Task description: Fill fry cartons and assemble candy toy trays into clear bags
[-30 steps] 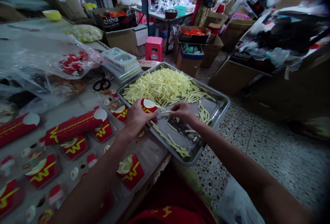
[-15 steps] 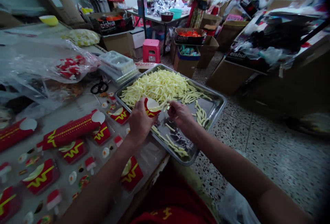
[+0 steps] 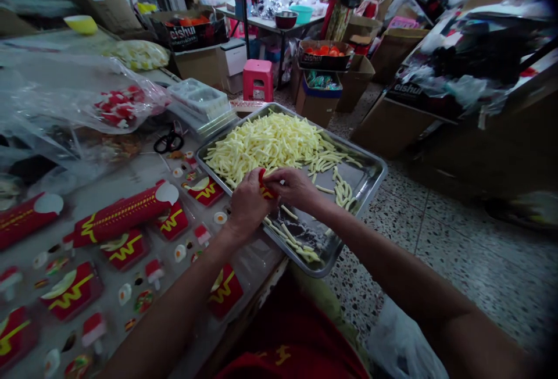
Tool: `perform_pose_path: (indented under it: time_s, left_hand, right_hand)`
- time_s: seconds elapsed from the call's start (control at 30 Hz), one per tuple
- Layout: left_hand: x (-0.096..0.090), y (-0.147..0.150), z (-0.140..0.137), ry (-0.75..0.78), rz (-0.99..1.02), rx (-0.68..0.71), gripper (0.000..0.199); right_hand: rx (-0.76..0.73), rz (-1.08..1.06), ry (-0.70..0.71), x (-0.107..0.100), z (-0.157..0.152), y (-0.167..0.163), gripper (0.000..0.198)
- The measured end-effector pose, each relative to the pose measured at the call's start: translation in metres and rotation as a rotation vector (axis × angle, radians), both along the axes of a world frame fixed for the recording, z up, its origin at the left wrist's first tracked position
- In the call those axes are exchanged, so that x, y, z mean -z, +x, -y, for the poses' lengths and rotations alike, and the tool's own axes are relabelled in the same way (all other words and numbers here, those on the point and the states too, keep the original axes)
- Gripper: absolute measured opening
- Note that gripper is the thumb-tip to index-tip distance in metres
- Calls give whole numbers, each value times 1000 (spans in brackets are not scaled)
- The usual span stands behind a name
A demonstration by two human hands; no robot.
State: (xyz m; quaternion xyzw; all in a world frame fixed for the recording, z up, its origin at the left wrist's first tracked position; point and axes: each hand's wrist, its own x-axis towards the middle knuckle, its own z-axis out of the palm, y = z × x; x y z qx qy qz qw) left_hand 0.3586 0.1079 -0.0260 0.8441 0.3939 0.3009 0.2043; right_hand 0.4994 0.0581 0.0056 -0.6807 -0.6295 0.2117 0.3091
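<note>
Two bare hands meet above the near part of a metal tray (image 3: pixel 364 178). The left hand (image 3: pixel 249 201) has its grip closed around a small red carton (image 3: pixel 267 191), whose yellow marking is partly covered by the fingers. The right hand (image 3: pixel 299 189) bends its fingertips in against the carton's right side; whether this second grip also pinches a stick cannot be told (the knuckles hide the contact). Behind the carton, pale yellow sticks (image 3: pixel 270 142) form a broad heap in the tray's far left half, with loose ones scattered to the right and along the near edge. The tray lies at the edge of the bench (image 3: pixel 149 171), its right part out over the speckled floor (image 3: pixel 392 216). To the left, a stack of nested red cartons (image 3: pixel 122 216) lies on its side among clear packs (image 3: pixel 72 292) bearing red carton shapes. Black-handled scissors (image 3: pixel 169 141) lie near the tray's left corner, just beside a clear plastic bag (image 3: pixel 120 106) with red and white pieces inside. Beyond the tray stands a pink stool (image 3: pixel 258 78).
</note>
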Motion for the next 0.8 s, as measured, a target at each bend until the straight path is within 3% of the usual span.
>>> perform_pose_path:
  time_s: [0.17,0.23,0.37,0.43,0.53,0.6,0.7,0.8]
  left_hand:
    - [-8,0,-5,46,57,36,68]
    - [-13,1,-6,56,70,48,70]
    - [-14,3,-6,45,96,100,69]
    - [-12,5,-8,41,126,127,75]
    - [-6,7,-14,12,143,110,82]
    - [-4,8,-19,-20,128,85,81]
    - [-5,9,-20,-22,119,89,81]
    - [-10,10,-15,13,128,135,82]
  right_hand:
    - [245,28,66,-15,-9,-12,14]
    - [162,75,72,-28,-13,-13,22]
    - [-227,12,42,-55,-8,24,26]
    - [-208,12,49,-58,8,58,29]
    - [-8,225,-90,-46,50,100,36]
    - [11,415,-266,-31,80,108,34]
    - [13,678,-365,-9,111,94,27]
    - [68,789,-370,6,117,74,19]
